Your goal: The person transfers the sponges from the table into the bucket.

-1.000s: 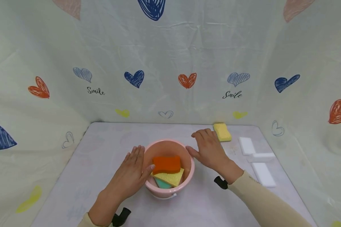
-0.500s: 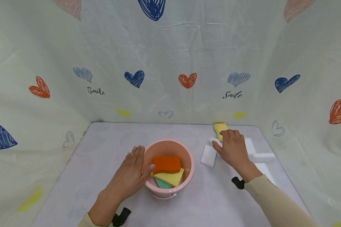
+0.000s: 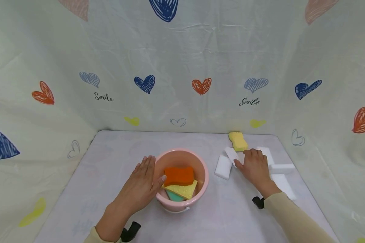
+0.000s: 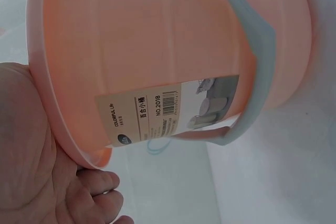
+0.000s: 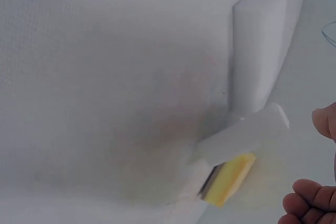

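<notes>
A pink bucket [image 3: 207, 184] stands mid-table with an orange sponge [image 3: 178, 176], a yellow sponge [image 3: 185, 191] and a green piece [image 3: 174, 196] inside. My left hand [image 3: 140, 185] rests along its left rim, fingers straight, thumb reaching over the opening. In the left wrist view the palm [image 4: 26, 145] touches the rim beside the label. To the right, my right hand [image 3: 257, 170] hovers over the white blocks with nothing visible between thumb and fingers. Left of it lie two white sponge blocks, one flat [image 3: 223, 166] and one slanted [image 3: 231, 156]. The right wrist view shows its fingertips [image 5: 310, 198] apart from them.
Another yellow sponge [image 3: 238, 141] lies near the table's back edge. Further white blocks [image 3: 282, 168] lie at the right, partly behind the right hand and sleeve. A printed curtain [image 3: 176, 60] surrounds the table [image 3: 124, 148] at the back and sides.
My right hand has moved right, away from the bucket, then slightly down. Two white blocks now show where it was. The left hand and bucket have stayed put.
</notes>
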The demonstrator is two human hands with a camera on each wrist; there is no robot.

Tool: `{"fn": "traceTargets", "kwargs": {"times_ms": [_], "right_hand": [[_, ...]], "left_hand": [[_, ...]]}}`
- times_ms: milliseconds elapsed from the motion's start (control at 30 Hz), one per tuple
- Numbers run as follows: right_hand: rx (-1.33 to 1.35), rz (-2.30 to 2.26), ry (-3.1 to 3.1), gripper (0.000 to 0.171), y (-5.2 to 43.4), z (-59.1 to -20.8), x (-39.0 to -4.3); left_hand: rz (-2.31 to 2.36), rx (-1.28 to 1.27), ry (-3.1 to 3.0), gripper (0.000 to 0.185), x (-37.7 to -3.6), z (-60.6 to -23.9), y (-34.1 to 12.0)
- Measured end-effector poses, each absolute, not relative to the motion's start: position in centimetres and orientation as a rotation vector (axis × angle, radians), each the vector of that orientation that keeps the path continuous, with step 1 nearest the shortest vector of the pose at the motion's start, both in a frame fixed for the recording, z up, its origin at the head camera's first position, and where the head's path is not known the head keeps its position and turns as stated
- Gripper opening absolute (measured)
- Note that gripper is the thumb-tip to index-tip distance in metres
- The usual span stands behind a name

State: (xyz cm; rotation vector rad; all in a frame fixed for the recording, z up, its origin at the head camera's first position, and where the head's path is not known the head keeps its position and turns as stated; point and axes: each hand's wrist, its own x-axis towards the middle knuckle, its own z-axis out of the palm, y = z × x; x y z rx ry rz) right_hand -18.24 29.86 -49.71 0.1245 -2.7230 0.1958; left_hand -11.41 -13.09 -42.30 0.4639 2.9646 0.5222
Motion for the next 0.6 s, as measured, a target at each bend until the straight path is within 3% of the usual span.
{"fn": "traceTargets", "kwargs": {"times_ms": [367,600], "right_hand": [[0.043,0.131,-2.914,0.046,31.8,-51.8,-17.5],[0.016,0.164,-2.922,0.059,33.4,-52.1,-17.8]], "left_hand": [[0.536,0.453,2.945,0.090,-11.4,-42.1,-12.8],[0.539,0.453,2.947,0.091,-11.5,-42.1,-12.9]]}}
